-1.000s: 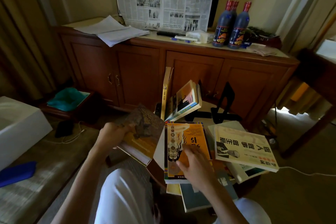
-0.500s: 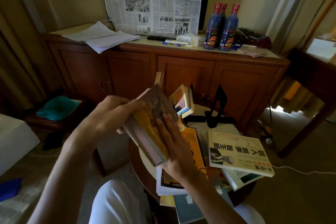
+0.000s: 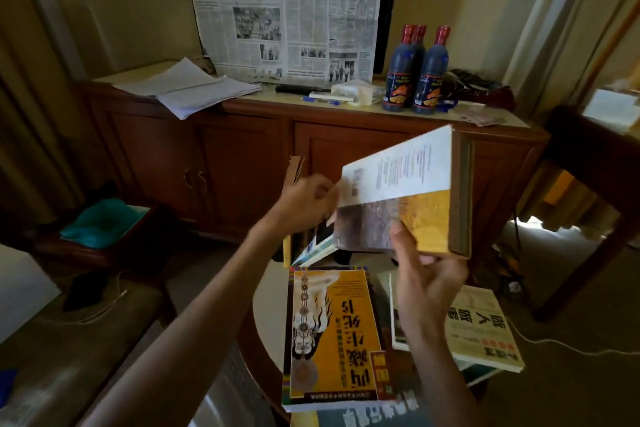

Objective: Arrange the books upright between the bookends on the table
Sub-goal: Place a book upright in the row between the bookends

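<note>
Book (image 3: 408, 198) held aloft, each hand gripping one edge.

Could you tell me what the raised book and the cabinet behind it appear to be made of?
The raised book looks like a paperback: slightly glossy printed card cover, paper page edges. The cabinet looks like reddish-brown varnished wood, with panelled doors and a faint sheen.

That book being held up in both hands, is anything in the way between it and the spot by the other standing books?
Nothing visible blocks it. The held book is in the air, gripped by the left hand and right hand. The standing books lean just below and behind it. The bookends are hidden behind the book, so that gap cannot be checked.
</note>
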Demonstrator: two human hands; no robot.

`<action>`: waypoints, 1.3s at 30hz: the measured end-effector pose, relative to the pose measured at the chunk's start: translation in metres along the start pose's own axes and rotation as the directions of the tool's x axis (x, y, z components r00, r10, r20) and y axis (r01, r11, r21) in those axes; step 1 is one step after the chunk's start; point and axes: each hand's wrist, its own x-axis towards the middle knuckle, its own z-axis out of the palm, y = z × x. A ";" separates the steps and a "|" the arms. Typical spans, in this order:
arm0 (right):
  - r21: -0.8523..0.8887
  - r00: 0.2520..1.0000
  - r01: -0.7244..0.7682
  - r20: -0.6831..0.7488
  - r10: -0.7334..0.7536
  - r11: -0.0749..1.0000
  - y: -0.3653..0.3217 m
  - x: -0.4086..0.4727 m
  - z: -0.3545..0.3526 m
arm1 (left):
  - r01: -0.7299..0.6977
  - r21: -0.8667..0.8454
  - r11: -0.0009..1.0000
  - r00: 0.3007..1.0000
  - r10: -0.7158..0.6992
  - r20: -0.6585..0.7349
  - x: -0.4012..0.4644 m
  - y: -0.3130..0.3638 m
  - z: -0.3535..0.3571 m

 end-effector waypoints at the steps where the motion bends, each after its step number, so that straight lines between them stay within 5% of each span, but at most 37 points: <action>1: -0.031 1.000 0.000 0.007 0.000 1.000 0.005 0.004 -0.006 | -0.027 0.092 0.995 0.999 0.024 0.038 0.012 -0.008 0.019; 5: -0.164 0.998 -0.043 0.026 0.048 0.985 0.024 0.009 -0.024 | -0.178 0.336 0.925 0.976 0.122 0.182 0.031 -0.021 0.086; 10: -0.263 0.995 -0.018 0.090 0.043 0.965 0.048 0.010 -0.036 | -0.407 0.701 0.586 0.913 0.262 0.312 0.037 -0.038 0.117; 16: -0.251 0.990 0.009 0.141 0.027 0.968 0.055 0.018 -0.033 | -0.397 0.829 0.395 0.900 0.346 0.266 0.041 -0.053 0.078; 24: -0.290 0.986 0.010 0.161 0.038 0.957 0.070 0.036 0.017 | -0.288 0.939 0.187 0.946 0.209 0.248 0.030 -0.087 0.019; 32: -0.358 0.967 0.249 0.043 -0.250 0.900 0.037 0.000 0.029 | -0.284 0.933 0.221 0.951 0.186 0.245 0.034 -0.087 0.018; 39: -0.296 0.993 0.093 0.099 -0.066 0.951 0.070 0.019 0.067 | -0.316 0.881 0.353 0.946 0.190 0.263 0.032 -0.082 0.012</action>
